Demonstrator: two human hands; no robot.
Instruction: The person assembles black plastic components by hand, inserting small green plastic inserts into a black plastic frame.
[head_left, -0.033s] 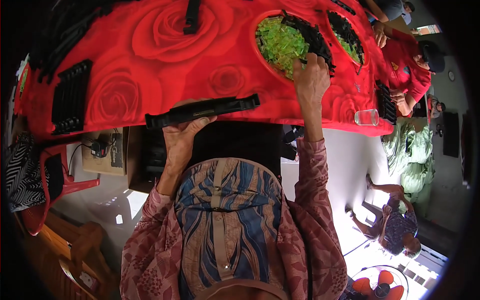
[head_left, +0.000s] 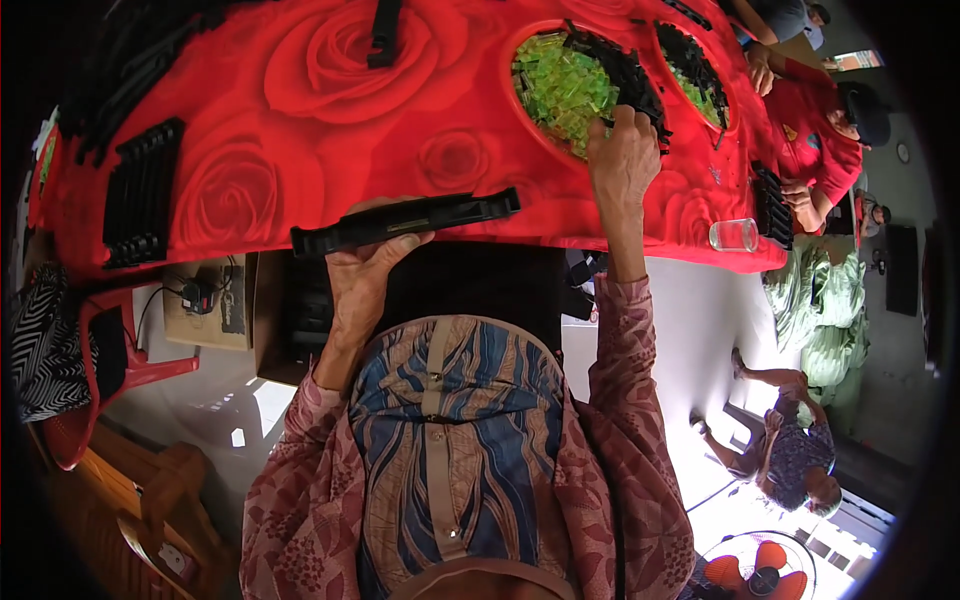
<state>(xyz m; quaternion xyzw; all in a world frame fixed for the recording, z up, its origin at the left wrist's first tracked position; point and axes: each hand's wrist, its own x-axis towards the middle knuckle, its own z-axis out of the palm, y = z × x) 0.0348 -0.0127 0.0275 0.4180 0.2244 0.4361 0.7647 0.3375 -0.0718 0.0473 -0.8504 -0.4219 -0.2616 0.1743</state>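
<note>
My left hand [head_left: 368, 268] is closed around a long black plastic part [head_left: 450, 211], held nearly level at the table's near edge. A shallow recess runs along its side. Over the near right rim of a round red tray [head_left: 522, 108], my right hand [head_left: 625, 158] has its fingers bent together. Whatever its fingertips hold, if anything, is hidden. Small translucent yellow-green pieces [head_left: 560, 88] fill the tray's left side, and small black pieces [head_left: 622, 68] lie heaped on its right.
A row of long black parts [head_left: 145, 195] lies at left on the red rose-print tablecloth [head_left: 330, 150]. At right are a second tray [head_left: 735, 105], a clear glass [head_left: 734, 235] and more black parts [head_left: 772, 208]. A co-worker in a red shirt [head_left: 810, 130] sits beyond.
</note>
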